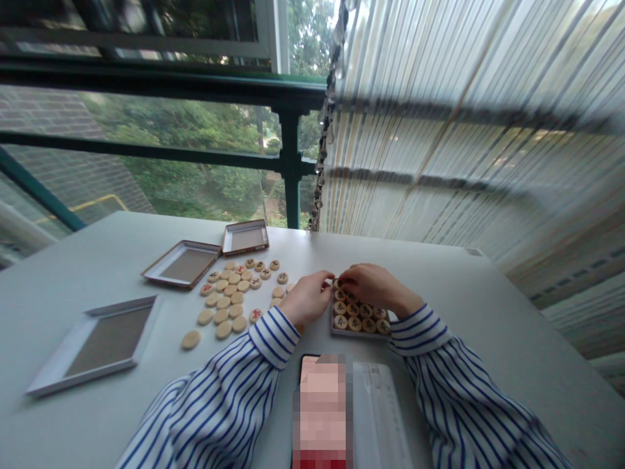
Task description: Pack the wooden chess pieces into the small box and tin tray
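Note:
A shallow box (362, 336) on the white table holds rows of round wooden Chinese chess pieces (354, 324), their dark characters facing up. My right hand (371, 285) reaches over its far part, fingertips closed around a piece at the far left corner. Beside that same corner is my left hand (308, 299), its fingers bent and drawn together; whatever is between them is hidden. Left of my left hand lies a loose spread of more pieces (229, 286), several blank side up, others showing red or black characters. My hands cover some pieces.
Three open box parts stand on the left: a large white tray (146, 339), a brown-edged tray (183, 283) and a smaller one (245, 250). Near me lie a phone (319, 410), its screen blurred, and a pale plastic case (381, 417). A string curtain (415, 130) hangs beyond the table (488, 312).

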`<state>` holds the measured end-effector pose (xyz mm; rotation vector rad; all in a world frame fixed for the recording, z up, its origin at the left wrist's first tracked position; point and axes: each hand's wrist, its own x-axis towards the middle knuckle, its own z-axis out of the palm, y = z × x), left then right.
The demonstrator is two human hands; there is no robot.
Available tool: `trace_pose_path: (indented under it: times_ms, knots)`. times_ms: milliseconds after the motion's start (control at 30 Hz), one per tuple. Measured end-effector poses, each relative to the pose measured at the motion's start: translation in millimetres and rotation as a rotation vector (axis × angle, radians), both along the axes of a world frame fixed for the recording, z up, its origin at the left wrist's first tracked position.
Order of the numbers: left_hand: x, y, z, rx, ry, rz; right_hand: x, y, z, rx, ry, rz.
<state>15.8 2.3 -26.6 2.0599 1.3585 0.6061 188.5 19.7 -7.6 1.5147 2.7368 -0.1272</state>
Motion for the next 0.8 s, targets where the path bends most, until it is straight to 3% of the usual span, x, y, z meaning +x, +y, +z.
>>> trace_pose_path:
  times_ms: [800]
  knots:
    - [0.5,0.0,1.8,-0.014,-0.018,-0.006,-0.5,-0.5,0.4,0.017,0.000,0.002]
